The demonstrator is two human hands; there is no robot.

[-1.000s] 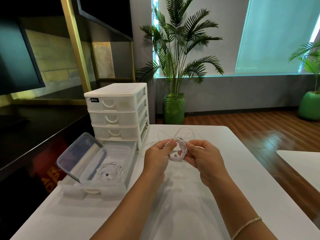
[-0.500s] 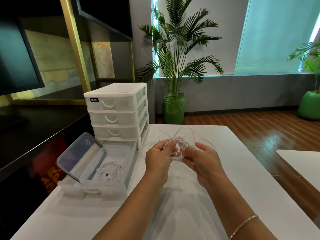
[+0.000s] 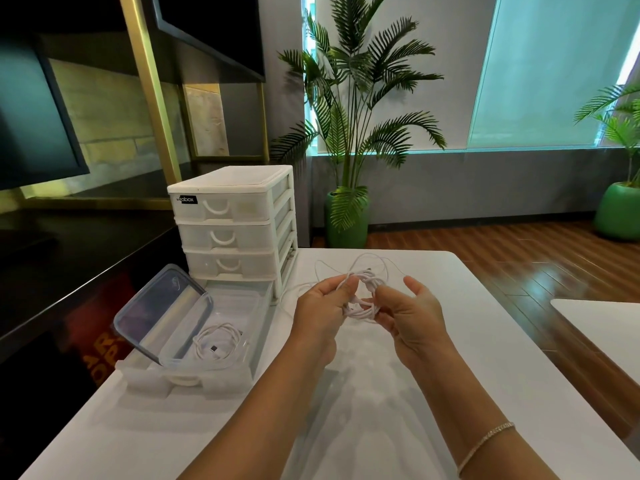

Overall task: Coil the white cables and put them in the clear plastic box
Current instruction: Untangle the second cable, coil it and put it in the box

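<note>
Head view looks down on both hands meeting over a white table (image 3: 433, 341), with a half-wound white cable (image 3: 363, 299) between them. Left hand (image 3: 322, 306) has its fingers curled round the left side of the bundle, the thumb and forefinger pinching the upper strands. Right hand (image 3: 412, 317) grips the bundle's right side with its lower fingers, while the thumb stands up free; exactly which fingers close on the wire is hard to make out, since the loops hide them. Beyond the grip, loose strands of the same cable rise in wide arcs and one length trails away to the left across the table. A thin bracelet (image 3: 485, 445) sits on the right wrist, nearer the camera than the grip. Left of the grip and slightly nearer lies the clear plastic box (image 3: 256, 306), its lid (image 3: 162, 313) propped open on the far-left side, and a second coiled cable (image 3: 218, 342) rests inside on its floor. Just behind the box, left of the held bundle, stands a white drawer unit (image 3: 235, 220) with three shut drawers. Far past the hands a potted palm (image 3: 349, 133) stands on the wooden floor.
</note>
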